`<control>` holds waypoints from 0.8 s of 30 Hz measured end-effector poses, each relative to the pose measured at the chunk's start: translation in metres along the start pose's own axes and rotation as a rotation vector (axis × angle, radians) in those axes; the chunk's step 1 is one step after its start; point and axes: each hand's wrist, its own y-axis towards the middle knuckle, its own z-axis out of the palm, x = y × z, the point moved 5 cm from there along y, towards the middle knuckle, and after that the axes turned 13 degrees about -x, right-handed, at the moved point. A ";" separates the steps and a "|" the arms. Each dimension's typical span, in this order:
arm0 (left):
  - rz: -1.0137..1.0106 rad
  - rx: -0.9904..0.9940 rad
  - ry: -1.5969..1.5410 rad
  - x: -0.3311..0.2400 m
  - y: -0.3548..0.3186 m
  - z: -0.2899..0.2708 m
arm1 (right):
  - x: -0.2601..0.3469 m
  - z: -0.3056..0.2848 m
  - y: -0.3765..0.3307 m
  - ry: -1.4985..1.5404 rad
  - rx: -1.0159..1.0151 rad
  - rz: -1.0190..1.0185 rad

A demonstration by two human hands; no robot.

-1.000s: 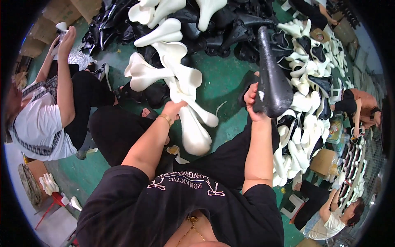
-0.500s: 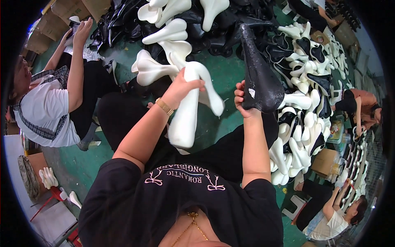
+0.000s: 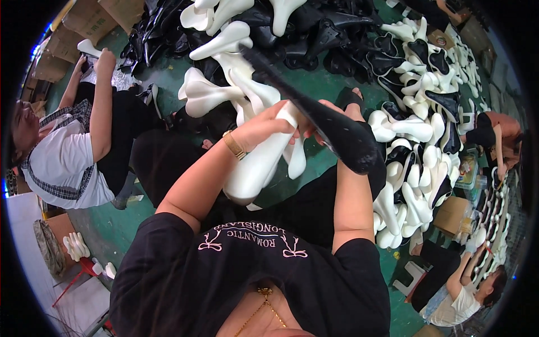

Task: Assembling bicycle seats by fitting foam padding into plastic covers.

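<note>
My left hand (image 3: 263, 130), a gold watch on its wrist, is closed around a white bicycle saddle pad (image 3: 252, 171) in front of my chest. A second white curved part (image 3: 296, 160) hangs just right of it; whether it is joined to the pad is unclear. My right hand (image 3: 310, 132) grips a black bicycle saddle shell (image 3: 342, 137), tilted with its narrow nose up and left and its wide end down and right. The shell hides much of that hand. Both hands are close together, and the shell's middle passes near the pad's upper end.
White saddle pads (image 3: 210, 95) lie just beyond my left hand. Black shells (image 3: 325, 42) are heaped farther off. A large pile of white and black saddle parts (image 3: 415, 191) runs along my right. A co-worker (image 3: 70, 151) sits at left holding a white part; others work at far right.
My right hand has swung the black shell leftward, its nose now pointing up-left instead of upright. The white pad has tilted slightly. At left, the co-worker now holds up a white part.
</note>
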 end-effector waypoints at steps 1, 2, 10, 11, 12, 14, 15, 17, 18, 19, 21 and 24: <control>-0.006 -0.019 -0.055 -0.003 -0.003 0.002 | -0.001 0.000 -0.001 0.003 -0.304 0.121; -0.015 -0.018 -0.053 0.000 -0.003 0.000 | 0.002 0.008 -0.003 0.012 -0.307 0.121; -0.152 0.090 -0.315 0.022 0.013 -0.013 | -0.016 -0.023 0.003 -0.167 -0.268 0.032; -0.168 -0.041 -0.281 0.023 0.016 -0.018 | -0.017 -0.028 0.005 -0.165 -0.284 0.042; -0.183 -0.172 -0.246 0.024 0.018 -0.022 | -0.018 -0.034 0.007 -0.164 -0.299 0.052; -0.036 -0.154 0.040 0.019 0.021 -0.032 | -0.014 -0.040 0.004 -0.159 -0.292 0.063; 0.110 -0.136 0.324 0.015 0.023 -0.034 | -0.014 -0.042 0.004 -0.152 -0.287 0.075; 0.377 -0.208 0.603 0.004 0.023 -0.036 | -0.013 -0.040 0.006 -0.218 -0.291 0.002; 0.635 -0.279 0.877 -0.004 0.018 -0.034 | -0.010 -0.038 0.005 -0.277 -0.301 -0.067; 0.607 -0.390 1.171 -0.024 0.011 -0.017 | -0.010 -0.041 0.001 -0.277 -0.305 -0.064; 0.614 -0.543 1.228 -0.029 0.009 -0.024 | -0.007 -0.035 -0.002 -0.258 -0.307 -0.096; 0.764 -0.657 0.963 -0.016 0.018 -0.068 | -0.004 -0.029 -0.007 -0.136 -0.299 -0.106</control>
